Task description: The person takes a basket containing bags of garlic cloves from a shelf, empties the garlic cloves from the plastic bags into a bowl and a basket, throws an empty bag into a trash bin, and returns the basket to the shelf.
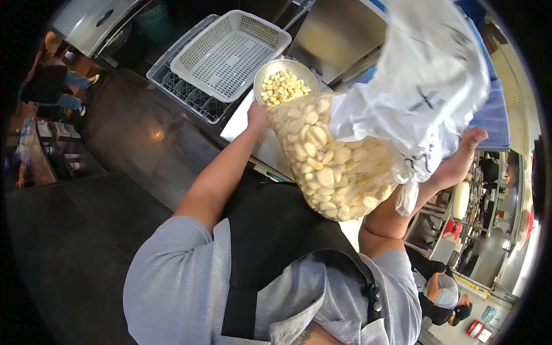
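A large clear plastic bag of peeled garlic cloves is tilted in front of my chest, its lower left end against a round metal bowl with loose garlic cloves in it. My left hand grips the bag's left end next to the bowl; its fingertips are hidden. My right hand supports the bag from behind on the right, the thumb showing and most fingers covered. White plastic with dark markings billows from the bag's right side, with a twisted tail below.
A white perforated basket sits on a grey crate beyond the bowl. A steel surface stands to the right of the basket. People are at the far left and lower right. Shelves with kitchenware line the right.
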Motion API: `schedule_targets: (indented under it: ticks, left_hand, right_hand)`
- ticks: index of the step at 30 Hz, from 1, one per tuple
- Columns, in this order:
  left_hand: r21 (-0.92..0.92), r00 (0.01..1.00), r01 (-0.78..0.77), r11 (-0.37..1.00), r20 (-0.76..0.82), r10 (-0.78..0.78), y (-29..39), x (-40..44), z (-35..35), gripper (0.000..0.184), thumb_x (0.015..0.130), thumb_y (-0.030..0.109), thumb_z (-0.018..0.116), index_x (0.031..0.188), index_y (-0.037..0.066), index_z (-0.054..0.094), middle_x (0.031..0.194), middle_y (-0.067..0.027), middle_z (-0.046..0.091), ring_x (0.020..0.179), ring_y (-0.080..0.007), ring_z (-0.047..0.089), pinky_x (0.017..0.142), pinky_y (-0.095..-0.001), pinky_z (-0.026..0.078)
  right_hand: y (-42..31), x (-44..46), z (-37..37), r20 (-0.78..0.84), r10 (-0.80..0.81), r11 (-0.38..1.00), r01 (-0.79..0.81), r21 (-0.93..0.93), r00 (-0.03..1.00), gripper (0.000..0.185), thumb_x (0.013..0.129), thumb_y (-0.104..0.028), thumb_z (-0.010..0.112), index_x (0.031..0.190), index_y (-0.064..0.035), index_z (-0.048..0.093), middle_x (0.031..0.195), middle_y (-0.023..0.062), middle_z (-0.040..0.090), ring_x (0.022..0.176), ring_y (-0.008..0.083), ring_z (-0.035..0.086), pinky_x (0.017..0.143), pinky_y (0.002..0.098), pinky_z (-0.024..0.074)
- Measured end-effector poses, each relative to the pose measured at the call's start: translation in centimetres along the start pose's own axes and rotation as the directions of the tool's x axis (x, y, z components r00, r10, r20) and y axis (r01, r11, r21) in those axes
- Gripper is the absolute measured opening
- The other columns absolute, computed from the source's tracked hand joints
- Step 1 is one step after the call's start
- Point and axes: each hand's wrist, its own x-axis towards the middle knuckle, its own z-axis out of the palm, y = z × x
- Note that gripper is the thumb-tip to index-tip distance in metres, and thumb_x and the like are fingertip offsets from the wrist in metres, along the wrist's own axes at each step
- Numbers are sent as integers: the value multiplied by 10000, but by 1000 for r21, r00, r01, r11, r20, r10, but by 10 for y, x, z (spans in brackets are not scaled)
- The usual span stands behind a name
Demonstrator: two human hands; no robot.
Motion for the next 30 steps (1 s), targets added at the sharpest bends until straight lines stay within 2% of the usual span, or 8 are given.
schedule_targets:
  ticks: [4, 8, 12, 18, 24, 26, 27, 30]
  left_hand:
    - [-36, 989, 125, 992, 82, -122, 74, -86, -48, 384, 892, 179, 607, 1190, -63, 606, 1160, -260, 686, 1049, -397, 687, 894, -454, 539]
    - [157, 994, -95, 983, -43, 103, 44, -116, -106, 382, 889, 118, 547, 1234, -31, 613, 1131, -224, 705, 1029, -343, 702, 876, -429, 545]
    - [-6, 997, 73, 997, 30, -73, 51, -172, -180, 370, 910, 73, 503, 1246, -40, 608, 1076, -157, 705, 882, -242, 710, 675, -346, 559]
    - [-224, 988, 72, 972, -117, -100, 53, -202, -267, 336, 958, 50, 475, 1267, -42, 567, 1087, -144, 690, 844, -231, 711, 654, -369, 618]
    - [-216, 984, 47, 975, -161, -83, 85, -186, -315, 261, 985, 62, 498, 1224, -29, 552, 1059, -147, 691, 778, -219, 708, 562, -347, 580]
    - [-195, 983, 32, 980, -172, -66, 100, -175, -315, 263, 982, 68, 501, 1220, -32, 552, 1058, -151, 691, 747, -226, 704, 540, -343, 564]
    - [-223, 984, 11, 975, -169, -50, 110, -175, -313, 266, 978, 66, 505, 1218, -36, 553, 1060, -152, 690, 743, -227, 702, 535, -341, 562]
    - [-257, 982, -21, 966, -187, -29, 129, -172, -302, 279, 969, 60, 510, 1224, -45, 552, 1068, -157, 689, 742, -230, 702, 528, -335, 562]
  right_hand:
    - [-32, -23, 18, -1, 23, 999, -23, 29, 1000, 484, 933, -430, 747, 960, 47, 670, 971, 73, 665, 900, 144, 625, 863, 315, 529]
    - [-41, -41, 51, -76, 52, 993, -44, 108, 996, 407, 963, -376, 728, 784, -26, 623, 845, 49, 638, 822, 117, 599, 786, 293, 519]
    - [-25, -44, 66, 200, 19, 988, -49, 144, 980, 463, 1009, -352, 671, 662, -55, 598, 680, -20, 584, 622, 52, 478, 585, 234, 400]
    - [40, -33, 113, 159, -22, 997, 11, 71, 987, 656, 979, -392, 709, 460, -114, 420, 493, -94, 352, 487, 46, 227, 476, 288, 130]
    - [123, -47, 148, 268, 14, 976, 45, -213, 963, 619, 945, -361, 747, 471, -15, 547, 461, -78, 350, 462, 54, 277, 431, 300, 222]
    - [195, -52, 148, 342, 40, 897, 117, -426, 939, 553, 938, -399, 714, 588, 23, 645, 469, 203, 442, 383, 299, 415, 468, 424, 390]
    - [236, -59, 145, 388, 72, 904, 105, -415, 919, 553, 930, -432, 708, 592, 3, 663, 515, 224, 513, 458, 414, 484, 516, 464, 434]
    - [266, -47, 133, 507, 84, 846, 208, -492, 858, 581, 932, -481, 684, 597, -5, 674, 528, 220, 541, 498, 427, 545, 540, 468, 465]
